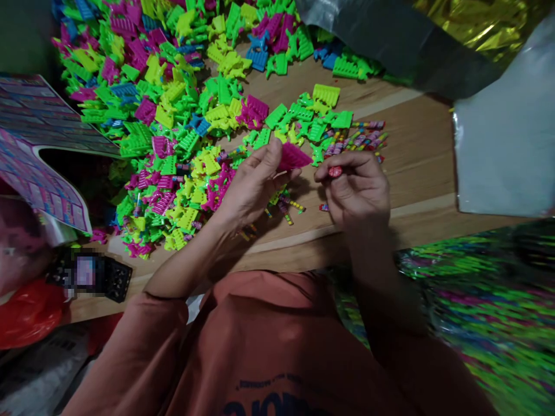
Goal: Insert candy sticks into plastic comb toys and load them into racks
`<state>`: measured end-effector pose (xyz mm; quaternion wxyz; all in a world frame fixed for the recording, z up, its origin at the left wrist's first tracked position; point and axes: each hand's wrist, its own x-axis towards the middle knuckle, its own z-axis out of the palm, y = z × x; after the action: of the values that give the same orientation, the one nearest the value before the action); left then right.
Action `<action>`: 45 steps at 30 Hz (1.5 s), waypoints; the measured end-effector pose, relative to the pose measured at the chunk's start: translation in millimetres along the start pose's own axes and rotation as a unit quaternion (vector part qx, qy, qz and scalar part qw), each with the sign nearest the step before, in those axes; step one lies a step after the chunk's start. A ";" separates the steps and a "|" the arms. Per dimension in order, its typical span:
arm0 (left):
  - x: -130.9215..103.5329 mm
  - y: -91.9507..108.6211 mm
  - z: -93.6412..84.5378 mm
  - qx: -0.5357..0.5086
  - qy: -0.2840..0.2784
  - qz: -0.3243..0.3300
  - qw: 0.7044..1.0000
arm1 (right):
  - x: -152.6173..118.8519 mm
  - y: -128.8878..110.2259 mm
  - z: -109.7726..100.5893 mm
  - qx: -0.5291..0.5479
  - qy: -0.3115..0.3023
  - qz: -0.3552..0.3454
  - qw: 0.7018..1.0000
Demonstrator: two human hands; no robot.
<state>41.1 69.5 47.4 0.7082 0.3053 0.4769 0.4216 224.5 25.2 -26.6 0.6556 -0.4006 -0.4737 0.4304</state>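
Observation:
My left hand (pixel 254 182) pinches a magenta ribbed plastic toy piece (pixel 295 157) between thumb and fingers, above the wooden table. To its right, my right hand (pixel 358 188) is closed on a small red wrapped candy (pixel 335 171), most of it hidden by the fingers. The two hands are apart. Beyond the right hand lies a small pile of thin, colourful wrapped candy rolls (pixel 362 138). A few more rolls (pixel 286 211) lie below the left hand, and another small one (pixel 323 207) is beside the right. Loose green and yellow toy pieces (pixel 303 118) lie just beyond both hands.
A large heap of green, yellow, magenta and blue toy pieces (pixel 173 86) covers the table's left and back. A printed cardboard box (pixel 65 185) stands at left, near a black device (pixel 118 277). A white package (pixel 503 138) is at right; a bag of colourful pieces (pixel 489 306) sits below.

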 end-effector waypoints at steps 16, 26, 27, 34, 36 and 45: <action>-3.0 -19.4 -8.5 0.051 -0.037 0.019 0.998 | -9.9 24.7 5.0 -0.115 -0.026 -0.025 0.993; -3.2 -21.3 -11.4 0.062 -0.022 0.062 0.996 | -6.3 16.4 -1.2 -0.165 -0.034 -0.046 0.985; -3.0 -21.2 -11.1 0.060 -0.024 0.054 0.996 | -5.8 14.1 -0.6 -0.172 -0.037 -0.043 0.984; -2.4 -18.7 -11.6 0.006 -0.079 -0.023 0.997 | -3.9 6.1 1.3 -0.168 -0.056 -0.054 0.983; -0.3 -16.6 -16.0 0.003 -0.111 -0.063 0.992 | -3.3 5.3 -1.8 -0.159 -0.069 -0.047 0.984; -5.9 -24.7 -14.6 0.154 -0.056 0.046 0.985 | -1.6 1.5 -1.3 -0.240 -0.102 -0.116 0.958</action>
<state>33.9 53.4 24.0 0.6584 0.4554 0.4807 0.3578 225.3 24.0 -28.7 0.5339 -0.4421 -0.6709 0.2634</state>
